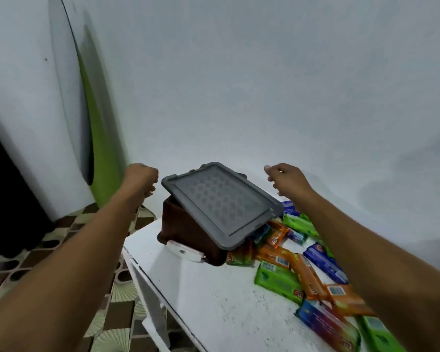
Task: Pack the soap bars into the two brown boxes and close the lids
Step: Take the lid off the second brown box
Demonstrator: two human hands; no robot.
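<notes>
A brown box [186, 229] stands on the white table [214, 301], and a grey lid [221, 204] lies askew on top of it, tilted down toward the right. A white latch [184, 251] sticks out from the box's near side. Several wrapped soap bars lie scattered to the right of the box: green [277, 278], orange [274, 256] and blue [324, 262]. My left hand [141, 179] hovers left of the lid with its fingers curled, holding nothing. My right hand [287, 180] hovers right of the lid, fingers loosely bent, also holding nothing. Neither hand touches the lid.
The table's left edge [137, 265] drops to a patterned tile floor [61, 237]. A pale wall rises right behind the box. A white and green appliance [69, 123] stands at the left.
</notes>
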